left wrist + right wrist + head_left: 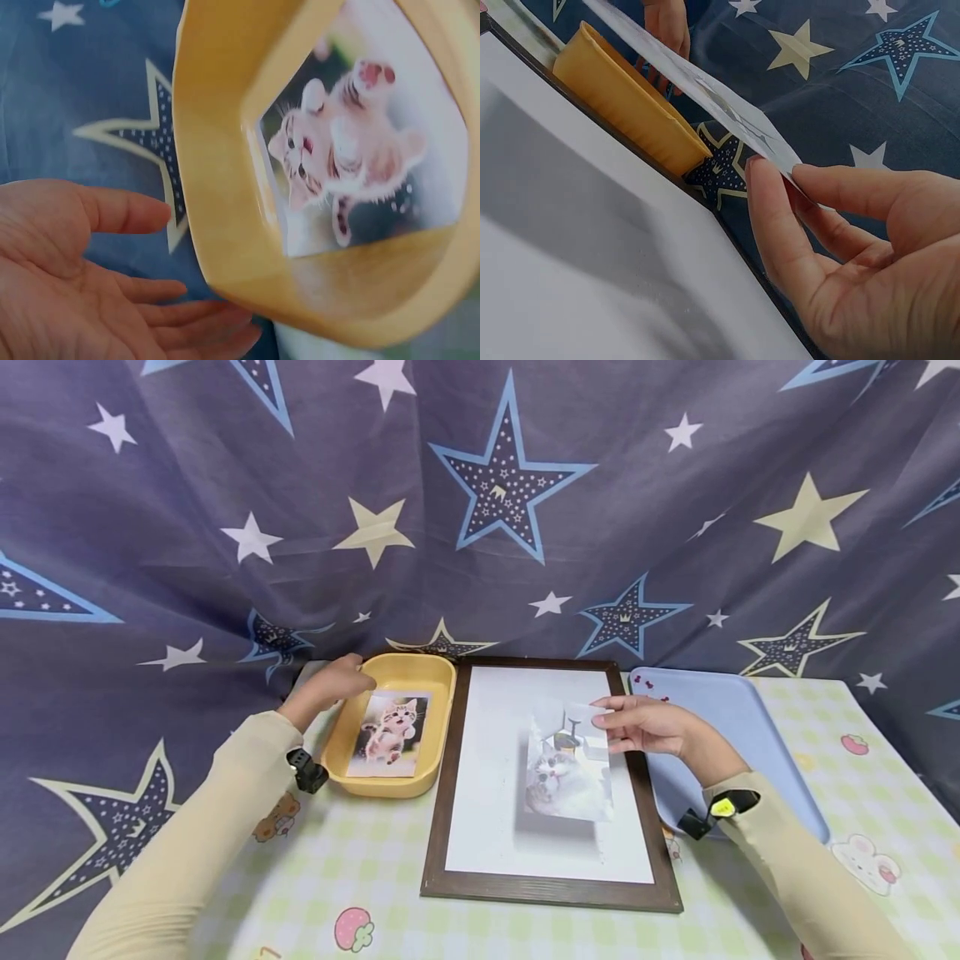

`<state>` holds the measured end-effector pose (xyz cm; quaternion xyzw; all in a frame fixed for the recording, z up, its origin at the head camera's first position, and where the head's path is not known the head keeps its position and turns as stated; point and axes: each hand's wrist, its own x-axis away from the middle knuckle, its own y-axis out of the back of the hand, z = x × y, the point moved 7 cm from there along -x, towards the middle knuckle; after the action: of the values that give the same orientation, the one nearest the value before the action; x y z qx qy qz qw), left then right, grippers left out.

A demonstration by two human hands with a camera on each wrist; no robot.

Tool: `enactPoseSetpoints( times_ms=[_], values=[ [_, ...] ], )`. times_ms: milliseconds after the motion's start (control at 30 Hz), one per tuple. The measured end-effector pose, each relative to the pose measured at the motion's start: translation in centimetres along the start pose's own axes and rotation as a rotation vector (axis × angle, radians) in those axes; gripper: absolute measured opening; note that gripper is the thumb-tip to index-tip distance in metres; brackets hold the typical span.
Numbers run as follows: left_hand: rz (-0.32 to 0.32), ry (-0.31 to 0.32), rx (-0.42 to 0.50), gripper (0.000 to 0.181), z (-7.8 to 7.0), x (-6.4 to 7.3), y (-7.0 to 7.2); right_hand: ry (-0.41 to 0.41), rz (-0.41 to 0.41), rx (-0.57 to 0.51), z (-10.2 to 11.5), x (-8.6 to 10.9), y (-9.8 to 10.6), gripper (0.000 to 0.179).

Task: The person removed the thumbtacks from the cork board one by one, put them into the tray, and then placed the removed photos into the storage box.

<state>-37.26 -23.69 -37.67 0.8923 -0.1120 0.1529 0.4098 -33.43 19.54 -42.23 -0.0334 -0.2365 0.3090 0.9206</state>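
Note:
My right hand [648, 727] pinches a photo print of a white cat [566, 781] at its upper right edge, between thumb and fingers. In the right wrist view the print [727, 105] is seen nearly edge-on, raised above the white board [487, 777] with its brown frame [555, 892]. At the left, my left hand [337, 683] is by the far left rim of a yellow basin [390, 787]. Its fingers are extended in the left wrist view, close to the basin's outer wall; contact is hard to tell. A kitten photo [352, 150] lies face up in the basin.
A blue tray [738, 735] lies right of the frame, partly behind my right wrist, with several small dark red pins [647, 683] in its far left corner. The checked tablecloth [300, 893] covers the table. A star-patterned curtain [480, 593] hangs directly behind.

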Motion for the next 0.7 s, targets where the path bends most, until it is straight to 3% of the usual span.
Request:
enactPoseSetpoints(
  times_ms=[133, 300, 500, 700],
  values=[
    [0.052, 0.062, 0.082, 0.067, 1.5, -0.3, 0.3, -0.003, -0.007, 0.003, 0.2, -0.1, -0.1, 0.03],
    [0.035, 0.066, 0.075, 0.044, 2.4, -0.8, 0.9, -0.001, -0.011, 0.011, 0.5, -0.3, -0.3, 0.033],
    [0.029, 0.109, 0.097, 0.059, 3.5, -1.1, 1.2, 0.002, -0.016, 0.031, 0.9, -0.8, -0.5, 0.05],
    [0.045, 0.11, 0.14, 0.06, 4.3, -1.4, 1.2, 0.009, -0.002, 0.025, 1.4, -1.3, -1.0, 0.062]
  ],
)
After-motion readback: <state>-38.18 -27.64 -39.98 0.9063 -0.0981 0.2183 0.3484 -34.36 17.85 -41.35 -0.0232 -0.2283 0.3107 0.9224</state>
